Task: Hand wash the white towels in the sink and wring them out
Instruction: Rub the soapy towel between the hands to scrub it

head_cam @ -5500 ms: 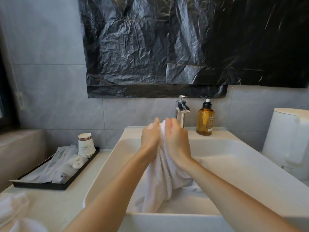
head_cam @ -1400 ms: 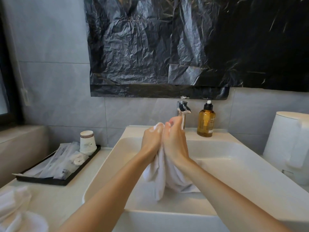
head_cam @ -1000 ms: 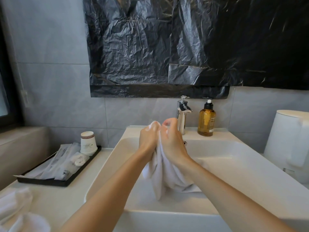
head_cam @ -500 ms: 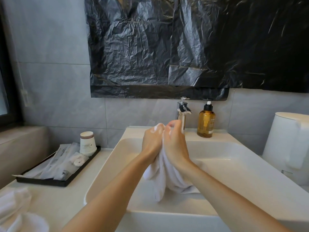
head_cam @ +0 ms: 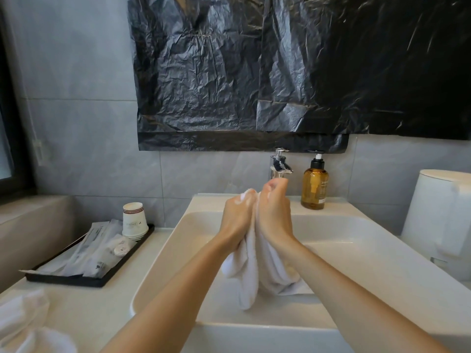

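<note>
You hold the white terry towel (head_cam: pixel 254 271) sandwiched between both hands over the middle of the white rectangular ceramic sink (head_cam: pixel 362 253), and its long axis runs nearly upright. The bunched top end sits in your fingers at the far side, while the loose tail hangs down and toward you, below your wrists, into the basin. Your left hand (head_cam: pixel 238 220) has its fingers curled round the left of the bunch, with a tuft of cloth poking out above the knuckles. Your right hand (head_cam: pixel 274 215) is curled against the right of it and sits slightly higher and farther. Neither hand is nearer the cloth, as both are on it with palms facing each other. Any rub or twist will probably work across that upright axis, so most of the towel lies below your grip, not beside it. Your palms and the cloth between them are hidden. I cannot tell whether the right fingertips pinch fabric at their tip, or whether the tail touches the basin floor. The chrome tap (head_cam: pixel 279 164) stands just behind your right fingers, and no water flow can be made out. More crumpled white cloth (head_cam: pixel 23 324) on the near left counter is cut off by the frame.
</note>
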Tool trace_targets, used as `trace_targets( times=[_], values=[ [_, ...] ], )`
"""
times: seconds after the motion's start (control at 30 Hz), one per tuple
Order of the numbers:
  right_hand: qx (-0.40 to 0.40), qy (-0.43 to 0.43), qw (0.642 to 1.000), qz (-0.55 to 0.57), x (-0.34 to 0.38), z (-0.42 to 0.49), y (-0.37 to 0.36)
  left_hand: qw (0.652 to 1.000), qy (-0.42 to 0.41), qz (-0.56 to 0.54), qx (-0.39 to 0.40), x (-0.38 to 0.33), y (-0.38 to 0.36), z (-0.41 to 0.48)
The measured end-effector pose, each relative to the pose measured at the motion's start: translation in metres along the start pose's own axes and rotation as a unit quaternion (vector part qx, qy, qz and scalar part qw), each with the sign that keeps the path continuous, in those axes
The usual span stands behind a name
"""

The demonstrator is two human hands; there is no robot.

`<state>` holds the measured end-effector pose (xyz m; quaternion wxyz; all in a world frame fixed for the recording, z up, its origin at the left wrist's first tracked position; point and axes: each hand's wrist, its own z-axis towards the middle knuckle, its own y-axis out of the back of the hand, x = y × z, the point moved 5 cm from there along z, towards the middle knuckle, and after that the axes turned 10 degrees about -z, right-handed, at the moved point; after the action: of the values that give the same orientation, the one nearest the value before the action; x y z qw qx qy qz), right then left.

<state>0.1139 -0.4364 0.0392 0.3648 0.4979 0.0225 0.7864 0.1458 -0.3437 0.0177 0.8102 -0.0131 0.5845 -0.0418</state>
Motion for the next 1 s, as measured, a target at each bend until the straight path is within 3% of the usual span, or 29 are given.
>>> trace_targets(
  times=[0.1,0.23,0.37,0.5,0.67,0.8,0.93,1.0],
  values=[
    [0.044,0.089,0.995,-0.026,0.010,-0.021,-0.009,1.000,-0.001,-0.008,-0.019,-0.001,0.009,0.005],
    [-0.026,-0.022,0.999,0.028,0.000,0.007,0.002,1.000,-0.012,-0.010,-0.009,-0.003,-0.001,0.001],
    [0.038,0.088,0.995,-0.014,0.012,-0.019,-0.005,1.000,-0.003,0.003,-0.019,-0.003,0.007,0.006],
    [-0.011,-0.038,0.999,0.026,-0.002,0.011,0.004,1.000,0.006,-0.029,0.003,-0.001,-0.004,-0.001],
    [0.027,0.066,0.997,-0.010,0.008,-0.019,-0.007,1.000,0.013,-0.019,-0.010,-0.003,0.006,0.005],
    [-0.021,0.000,1.000,0.011,0.007,-0.002,-0.001,0.999,0.008,-0.035,-0.009,-0.005,0.003,0.002],
    [0.032,0.074,0.996,-0.043,0.013,-0.023,-0.007,1.000,-0.005,-0.017,-0.019,-0.005,0.008,0.004],
    [0.004,0.010,1.000,-0.007,0.003,-0.004,-0.003,1.000,-0.005,-0.023,-0.019,-0.005,0.004,0.001]
  ],
)
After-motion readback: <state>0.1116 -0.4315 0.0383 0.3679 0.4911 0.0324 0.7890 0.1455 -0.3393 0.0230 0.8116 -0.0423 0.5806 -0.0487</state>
